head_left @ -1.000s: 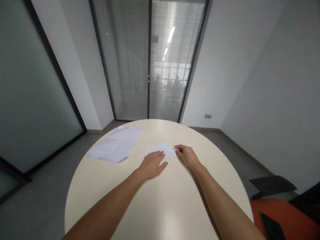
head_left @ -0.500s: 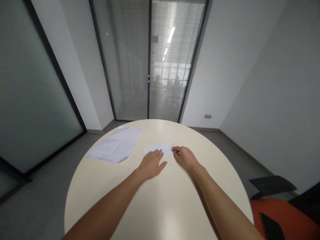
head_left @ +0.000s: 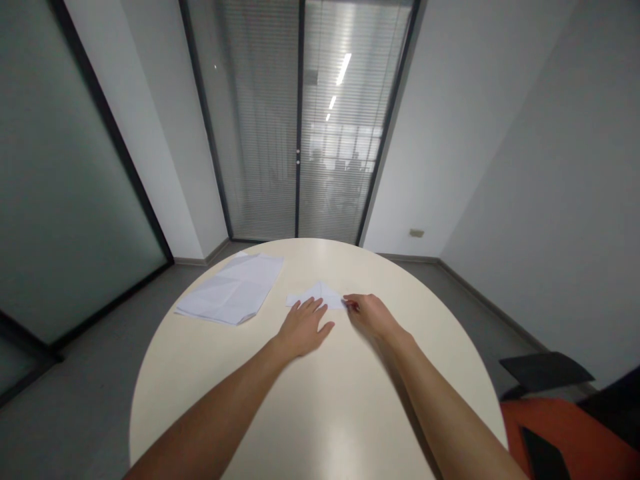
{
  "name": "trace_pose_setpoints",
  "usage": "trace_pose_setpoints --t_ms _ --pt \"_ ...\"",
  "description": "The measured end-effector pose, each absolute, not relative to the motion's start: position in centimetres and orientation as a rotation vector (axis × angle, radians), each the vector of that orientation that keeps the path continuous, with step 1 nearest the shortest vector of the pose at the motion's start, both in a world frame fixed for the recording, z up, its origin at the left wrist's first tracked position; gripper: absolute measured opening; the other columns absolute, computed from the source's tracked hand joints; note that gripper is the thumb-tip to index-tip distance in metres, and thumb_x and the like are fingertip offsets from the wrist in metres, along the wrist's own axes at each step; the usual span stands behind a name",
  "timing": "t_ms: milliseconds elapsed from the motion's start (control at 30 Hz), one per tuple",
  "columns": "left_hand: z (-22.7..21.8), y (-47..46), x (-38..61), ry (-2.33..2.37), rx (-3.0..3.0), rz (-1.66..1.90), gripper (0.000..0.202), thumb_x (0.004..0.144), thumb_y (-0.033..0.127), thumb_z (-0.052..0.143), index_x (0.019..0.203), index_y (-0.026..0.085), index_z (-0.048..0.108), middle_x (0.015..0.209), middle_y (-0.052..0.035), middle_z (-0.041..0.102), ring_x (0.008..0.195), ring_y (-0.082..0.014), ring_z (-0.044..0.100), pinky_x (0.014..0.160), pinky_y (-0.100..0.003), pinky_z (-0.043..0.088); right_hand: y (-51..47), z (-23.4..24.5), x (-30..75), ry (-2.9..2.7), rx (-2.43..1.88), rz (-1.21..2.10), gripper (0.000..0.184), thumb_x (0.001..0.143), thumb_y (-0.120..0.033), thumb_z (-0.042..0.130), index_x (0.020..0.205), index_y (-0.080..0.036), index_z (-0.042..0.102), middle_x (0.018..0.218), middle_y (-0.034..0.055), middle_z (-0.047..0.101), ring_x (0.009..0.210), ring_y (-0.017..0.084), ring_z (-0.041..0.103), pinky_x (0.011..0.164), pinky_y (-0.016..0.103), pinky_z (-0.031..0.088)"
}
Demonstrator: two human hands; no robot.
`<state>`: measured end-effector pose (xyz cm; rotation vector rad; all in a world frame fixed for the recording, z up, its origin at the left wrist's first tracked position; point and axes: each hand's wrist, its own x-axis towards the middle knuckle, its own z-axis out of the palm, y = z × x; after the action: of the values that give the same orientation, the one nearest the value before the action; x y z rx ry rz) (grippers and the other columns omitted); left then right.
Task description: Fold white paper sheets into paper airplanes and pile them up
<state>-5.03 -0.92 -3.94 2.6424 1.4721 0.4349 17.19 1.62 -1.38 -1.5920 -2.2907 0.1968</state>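
A small folded sheet of white paper (head_left: 320, 291) lies flat on the round table (head_left: 320, 393), with a pointed peak on its far side. My left hand (head_left: 303, 328) rests over its near left edge, fingers spread and stretched out. At the paper's right end, my right hand (head_left: 370, 313) has its thumb and fingers pinched on the corner. The fingertips of that hand partly cover the corner. Part of the paper's near edge is hidden under my left fingers.
Several larger white sheets (head_left: 233, 290) lie in a loose stack at the table's far left, creased. An orange chair (head_left: 565, 430) with black armrests stands at the lower right. Beyond the table are a glass door with blinds (head_left: 265, 133) and white walls.
Very little differs. My left fingers look slightly more spread on the paper, and my right hand stays at its right corner. The stack of sheets has not moved.
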Motion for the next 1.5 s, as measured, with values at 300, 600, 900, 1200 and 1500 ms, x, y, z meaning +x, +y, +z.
trace_pose_setpoints --t_ms 300,600,900,1200,1500 --pt "-3.9 -0.6 -5.1 1.400 2.721 0.532 0.050 0.100 0.048 0.038 0.132 0.015 0.060 0.146 -0.0134 0.055 0.135 -0.0300 0.048 0.114 -0.047 0.036 2.5 -2.5 18.4 -2.173 -1.459 0.363 0.027 0.090 -0.019 0.057 0.112 -0.019 0.073 0.098 0.0078 0.078 0.085 0.019 0.072 0.077 0.026 0.051" --pt "-3.1 -1.5 -5.1 1.326 2.708 0.455 0.056 0.099 0.055 0.038 0.148 0.028 0.046 0.152 -0.0092 0.048 0.139 -0.0338 0.041 0.117 -0.056 0.027 2.8 -3.2 18.2 -2.113 -1.289 0.758 0.037 0.083 -0.019 0.064 0.120 -0.015 0.067 0.091 0.0062 0.078 0.080 0.018 0.072 0.076 0.027 0.054" --pt "-3.0 -1.9 -5.0 1.300 2.654 0.360 0.061 0.095 0.067 0.038 0.148 0.037 0.045 0.158 -0.0078 0.040 0.146 -0.0405 0.030 0.116 -0.062 0.023 3.1 -4.1 18.7 -2.101 -1.204 0.871 0.043 0.084 -0.024 0.065 0.126 -0.015 0.064 0.095 0.0066 0.077 0.081 0.017 0.070 0.077 0.028 0.054" --pt "-3.0 -2.0 -5.0 1.314 2.666 0.339 0.065 0.094 0.067 0.039 0.147 0.031 0.048 0.158 -0.0096 0.039 0.147 -0.0404 0.028 0.118 -0.058 0.024 2.6 -2.4 19.2 -2.428 -1.205 0.447 0.025 0.094 -0.033 0.060 0.104 -0.020 0.078 0.122 0.0128 0.069 0.101 0.022 0.067 0.092 0.033 0.049" --pt "-3.1 -2.1 -4.8 1.413 2.635 0.327 0.070 0.092 0.072 0.036 0.149 0.031 0.046 0.160 -0.0086 0.036 0.148 -0.0398 0.027 0.119 -0.056 0.022 2.1 -2.2 18.7 -2.481 -1.275 0.239 0.029 0.098 -0.033 0.053 0.110 -0.024 0.077 0.121 0.0110 0.069 0.108 0.022 0.063 0.097 0.034 0.046"
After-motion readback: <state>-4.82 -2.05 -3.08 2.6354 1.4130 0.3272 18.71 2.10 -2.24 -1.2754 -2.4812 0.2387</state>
